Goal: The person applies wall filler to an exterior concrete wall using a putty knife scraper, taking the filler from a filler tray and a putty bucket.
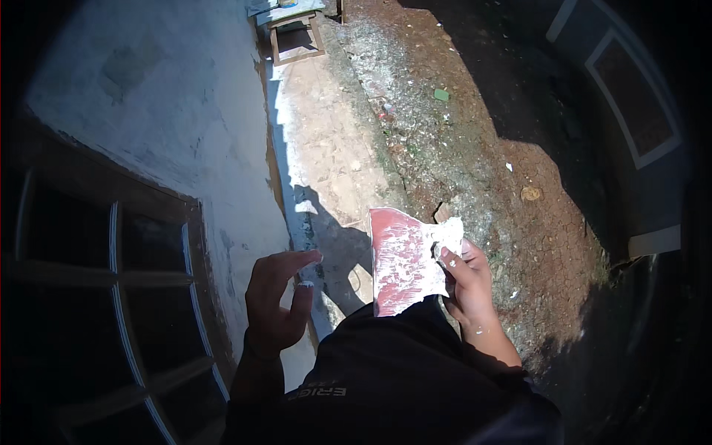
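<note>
The fingers of the right hand (pixel 469 285) are closed on one edge of a flat red scraper blade (pixel 400 259), with the thumb laid across its face; a lump of white filler (pixel 448 234) is carried at the blade's upper right corner, just above the thumb, and thin white streaks are smeared over the rest of the red face. The blade is held in front of the body, above the dark shirt (pixel 400 378), well apart from the wall.

The fingers of the left hand (pixel 276 300) are spread and gently curled with nothing held; a dab of white filler is seen on one fingertip, and the hand is raised just beside the whitewashed wall (pixel 170 111), whether touching it cannot be told.

The wall above and beyond the hand is seen to be covered in pale, uneven white, with a greyer patch high up. A dark window frame (pixel 119 297) with pale glazing bars is set into it at the lower left. Judged from this, some of the surface has been coated already, while the filler on the blade has not yet been applied.

Along the foot of the wall a sunlit concrete strip (pixel 326 141) is bordered by bare red-brown earth (pixel 519 200), and a small wooden stool (pixel 297 33) stands at its far end.
</note>
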Tool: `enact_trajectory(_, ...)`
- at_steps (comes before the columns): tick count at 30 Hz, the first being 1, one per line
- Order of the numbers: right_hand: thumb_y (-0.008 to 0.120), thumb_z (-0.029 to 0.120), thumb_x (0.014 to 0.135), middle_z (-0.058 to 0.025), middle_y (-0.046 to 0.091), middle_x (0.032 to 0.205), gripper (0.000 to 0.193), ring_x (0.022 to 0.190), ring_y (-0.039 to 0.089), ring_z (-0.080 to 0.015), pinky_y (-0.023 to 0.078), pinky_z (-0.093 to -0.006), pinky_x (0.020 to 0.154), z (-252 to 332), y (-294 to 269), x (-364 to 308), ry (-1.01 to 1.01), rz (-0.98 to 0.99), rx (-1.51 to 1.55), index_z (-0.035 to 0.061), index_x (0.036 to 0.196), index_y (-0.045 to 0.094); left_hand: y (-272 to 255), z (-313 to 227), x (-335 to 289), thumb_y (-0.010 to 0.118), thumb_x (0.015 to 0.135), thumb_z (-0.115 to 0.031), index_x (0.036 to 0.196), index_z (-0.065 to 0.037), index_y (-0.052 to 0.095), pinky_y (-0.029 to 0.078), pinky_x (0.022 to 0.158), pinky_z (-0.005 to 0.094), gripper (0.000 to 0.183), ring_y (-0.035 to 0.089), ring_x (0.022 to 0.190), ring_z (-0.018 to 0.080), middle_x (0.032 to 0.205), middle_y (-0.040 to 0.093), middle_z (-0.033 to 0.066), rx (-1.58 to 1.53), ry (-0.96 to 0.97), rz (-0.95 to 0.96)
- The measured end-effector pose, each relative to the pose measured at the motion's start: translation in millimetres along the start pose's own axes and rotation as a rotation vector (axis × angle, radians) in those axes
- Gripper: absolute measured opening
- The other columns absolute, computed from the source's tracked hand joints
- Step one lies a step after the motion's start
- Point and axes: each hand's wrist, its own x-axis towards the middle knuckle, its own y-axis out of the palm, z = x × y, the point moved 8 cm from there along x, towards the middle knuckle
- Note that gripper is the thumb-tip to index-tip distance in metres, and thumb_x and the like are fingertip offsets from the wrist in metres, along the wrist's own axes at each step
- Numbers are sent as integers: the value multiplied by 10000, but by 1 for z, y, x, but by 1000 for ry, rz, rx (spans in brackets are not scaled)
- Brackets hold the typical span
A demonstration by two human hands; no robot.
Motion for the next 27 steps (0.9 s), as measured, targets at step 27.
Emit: enact_trajectory(27,650,204,810,-198,649,709,243,687,664,-324,517,-401,661,-102,413,1053,-63,411,-1233,-29,876,623,-171,683,725,501,903,-66,1137,2,601,469,830,341,263,630,942,226,1011,664,132,-64,-368,-264)
